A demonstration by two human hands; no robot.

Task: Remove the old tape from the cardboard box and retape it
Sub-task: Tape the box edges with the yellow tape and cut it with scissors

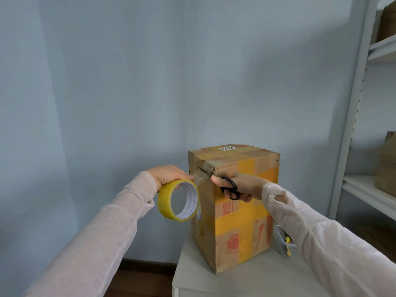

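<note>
- Cardboard box stood upright on the tabletop, flaps closed, contents unseen.
- Clear tape strip ran from its upper left corner to the tape roll.
- Left hand: fingers clamped on the roll.
- Right hand: fingers clamped through black scissors, blades at the strip.
- Shelf at right held brown boxes.

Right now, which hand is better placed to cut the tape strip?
Right. The right hand holds the scissors, blades at the stretched tape strip by the cardboard box corner; the left hand grips the tape roll.
</note>
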